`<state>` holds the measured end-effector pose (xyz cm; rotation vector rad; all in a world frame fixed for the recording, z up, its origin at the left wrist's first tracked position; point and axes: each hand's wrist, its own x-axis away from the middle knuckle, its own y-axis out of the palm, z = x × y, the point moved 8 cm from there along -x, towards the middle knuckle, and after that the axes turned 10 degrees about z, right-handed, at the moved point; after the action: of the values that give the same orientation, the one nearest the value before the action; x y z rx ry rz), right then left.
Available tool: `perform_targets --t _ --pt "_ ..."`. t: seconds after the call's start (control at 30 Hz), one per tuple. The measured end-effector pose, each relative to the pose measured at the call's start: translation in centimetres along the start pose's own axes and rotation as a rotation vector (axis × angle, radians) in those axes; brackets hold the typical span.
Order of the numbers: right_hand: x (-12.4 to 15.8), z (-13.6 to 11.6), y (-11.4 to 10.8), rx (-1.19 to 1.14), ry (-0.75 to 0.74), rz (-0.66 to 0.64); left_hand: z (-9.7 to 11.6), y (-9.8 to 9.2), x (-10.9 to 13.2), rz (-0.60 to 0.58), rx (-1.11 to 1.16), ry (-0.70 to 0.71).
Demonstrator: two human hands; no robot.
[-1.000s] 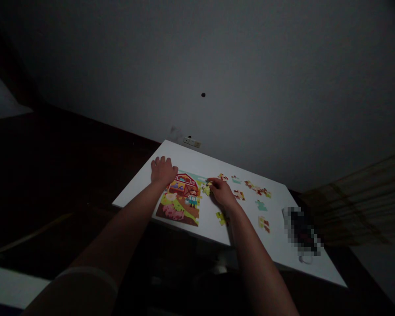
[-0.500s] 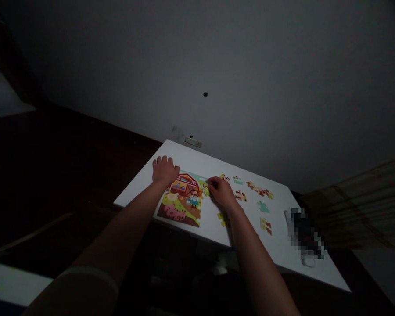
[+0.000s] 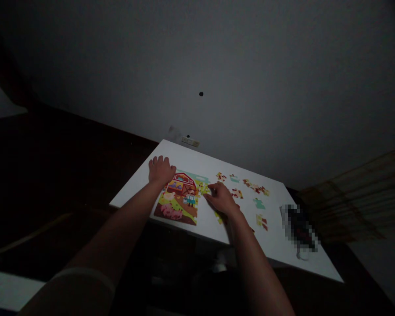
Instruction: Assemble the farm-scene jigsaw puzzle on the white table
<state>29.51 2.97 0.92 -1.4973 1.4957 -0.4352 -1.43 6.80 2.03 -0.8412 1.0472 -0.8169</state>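
The partly joined farm puzzle [image 3: 177,204] lies between the empty, resting left hand [image 3: 160,170] and the right hand [image 3: 222,199], its grip on a yellow-green piece [image 3: 203,188] unclear, with loose pieces [image 3: 259,203] rightward yet unjoined.

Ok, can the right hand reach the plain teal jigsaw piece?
Likely yes: the plain teal jigsaw piece lies uncovered on the table, to the right of the right hand, whose fingers are at a yellow-green piece.

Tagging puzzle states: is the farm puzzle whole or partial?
Partial: the farm puzzle has a jagged right edge, and loose pieces lie apart from it on the table.
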Motion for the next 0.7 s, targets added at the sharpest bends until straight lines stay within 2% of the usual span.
perform_targets --t 0.23,0.5,0.7 --pt "-0.9 0.4 0.7 -0.044 -0.001 -0.035 -0.1 0.1 0.0 -0.015 -0.014 0.001" --pt "-0.3 -1.3 0.8 -0.011 -0.083 -0.076 -0.1 0.1 -0.1 -0.012 0.003 -0.003" --pt "-0.2 -1.2 0.7 0.011 -0.079 -0.100 0.0 0.0 -0.1 -0.001 -0.016 0.008"
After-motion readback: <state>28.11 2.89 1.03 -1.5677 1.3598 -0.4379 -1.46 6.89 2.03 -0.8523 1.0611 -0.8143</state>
